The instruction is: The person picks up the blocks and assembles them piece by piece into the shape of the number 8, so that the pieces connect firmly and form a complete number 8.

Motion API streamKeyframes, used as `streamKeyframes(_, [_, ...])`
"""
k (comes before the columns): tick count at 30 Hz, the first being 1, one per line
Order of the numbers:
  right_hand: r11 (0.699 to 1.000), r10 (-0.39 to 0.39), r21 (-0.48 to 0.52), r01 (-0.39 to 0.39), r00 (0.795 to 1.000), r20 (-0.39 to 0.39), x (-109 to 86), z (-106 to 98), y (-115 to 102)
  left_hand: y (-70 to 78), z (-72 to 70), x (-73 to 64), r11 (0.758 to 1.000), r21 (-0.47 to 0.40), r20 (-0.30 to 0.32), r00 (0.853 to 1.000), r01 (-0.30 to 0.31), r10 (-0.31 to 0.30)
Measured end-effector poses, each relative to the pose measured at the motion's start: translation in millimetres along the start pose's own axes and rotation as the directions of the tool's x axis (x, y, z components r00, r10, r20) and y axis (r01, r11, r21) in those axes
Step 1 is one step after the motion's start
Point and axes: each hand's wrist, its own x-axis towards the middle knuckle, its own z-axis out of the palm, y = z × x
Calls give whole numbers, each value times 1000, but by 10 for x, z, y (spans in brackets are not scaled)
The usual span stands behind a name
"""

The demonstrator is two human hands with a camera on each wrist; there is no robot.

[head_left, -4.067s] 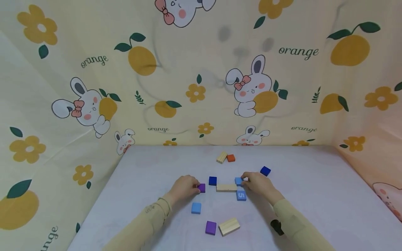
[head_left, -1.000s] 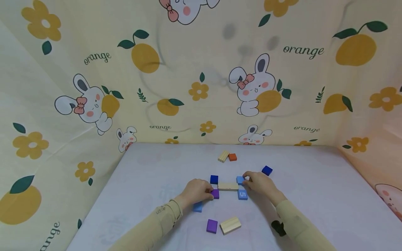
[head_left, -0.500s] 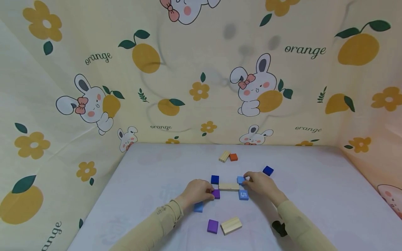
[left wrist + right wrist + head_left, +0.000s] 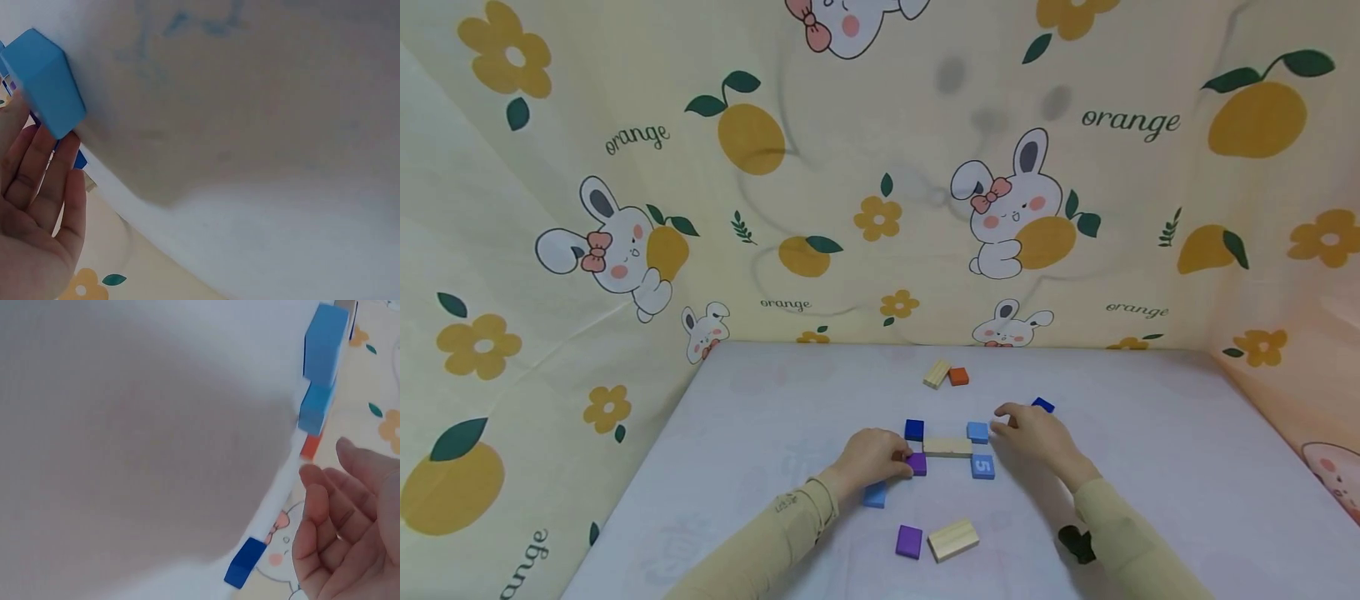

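One desk (image 4: 775, 392) spreads below. The left hand (image 4: 874, 457) reaches inward, pinching; the right hand (image 4: 1043, 437) curves loosely, thumb parted. By the left end of a wooden plank (image 4: 947, 448) sits the pinched purple block (image 4: 918, 465), partly covered; a dark-blue block (image 4: 1042, 404) is half hidden.

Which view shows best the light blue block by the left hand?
Left wrist view: the light blue block is large and close there. Head: the left hand partly covers it. Right wrist: not visible.

The left hand (image 4: 874, 457) and right hand (image 4: 1036, 433) were bare below long khaki sleeves (image 4: 760, 537); small dark lettering (image 4: 786, 502) marked the left sleeve, and a black piece (image 4: 1077, 544) showed beside the right.
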Motion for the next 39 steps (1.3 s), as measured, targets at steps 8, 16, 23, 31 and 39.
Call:
streamKeyframes(8, [997, 81, -1, -81, 993, -84, 33, -138, 290, -12, 12, 9, 1000, 0, 0, 1000, 1, -1])
streamKeyframes(16, [988, 156, 27, -155, 987, -50, -21, -193, 562, -7, 8, 5, 1000, -17, 3, 1000, 1, -1])
streamKeyframes(23, [990, 144, 10, -144, 989, -43, -5, -209, 587, -17, 1, 4, 1000, -22, 6, 1000, 16, -15])
streamKeyframes(31, [990, 140, -8, -140, 989, -41, 27, -203, 618, -3, 16, 14, 999, -33, 14, 1000, 23, -23])
streamKeyframes(39, [990, 140, -25, -140, 990, 9, 16, -270, 594, 9, -3, 10, 999, -25, 20, 999, 35, -34])
